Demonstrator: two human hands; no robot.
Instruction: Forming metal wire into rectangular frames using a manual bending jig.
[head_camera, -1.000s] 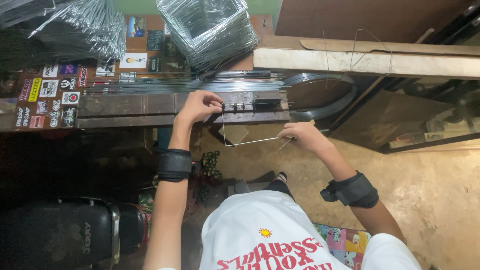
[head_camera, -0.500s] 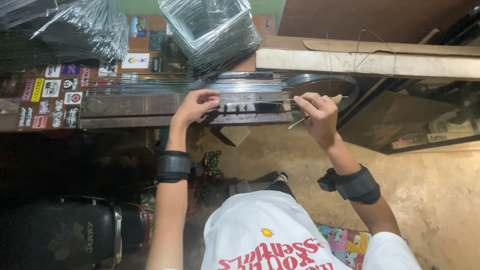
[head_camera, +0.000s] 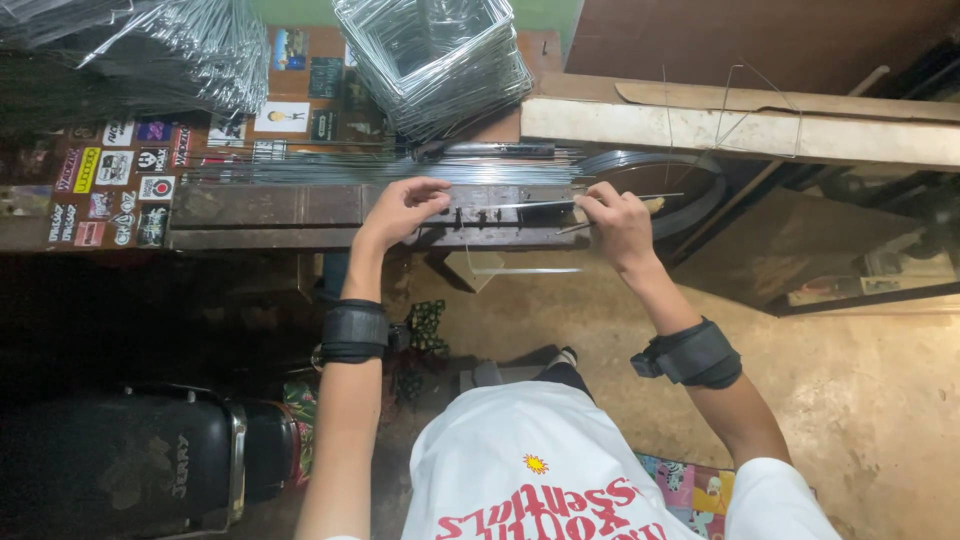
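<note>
Both hands sit almost where they were half a second ago, whereas a second ago the right hand was lower, off the bench, drawing a bent wire out. Now the left hand (head_camera: 400, 207) rests on the dark wooden jig block (head_camera: 505, 212) at centre frame, fingertips pressed together on its top edge, and the right hand (head_camera: 615, 215) pinches a thin wire (head_camera: 545, 205) lying along that block

Two heaps of finished wire frames, one at upper left (head_camera: 160, 45) and one at upper centre (head_camera: 435, 55), suggest many pieces are already bent; a row of straight rods (head_camera: 330, 170) behind the block suggests plenty of stock remains. A bent length of wire (head_camera: 520, 270) hangs just below the block, so the piece in hand looks part-formed, with at least one bend left

A coil of flat metal band (head_camera: 690, 185) curves off to the right. How the wire seats among the block's pins is too small to tell, and the right fingers cover the wire's end. Lower left of the frame is in deep shadow
</note>
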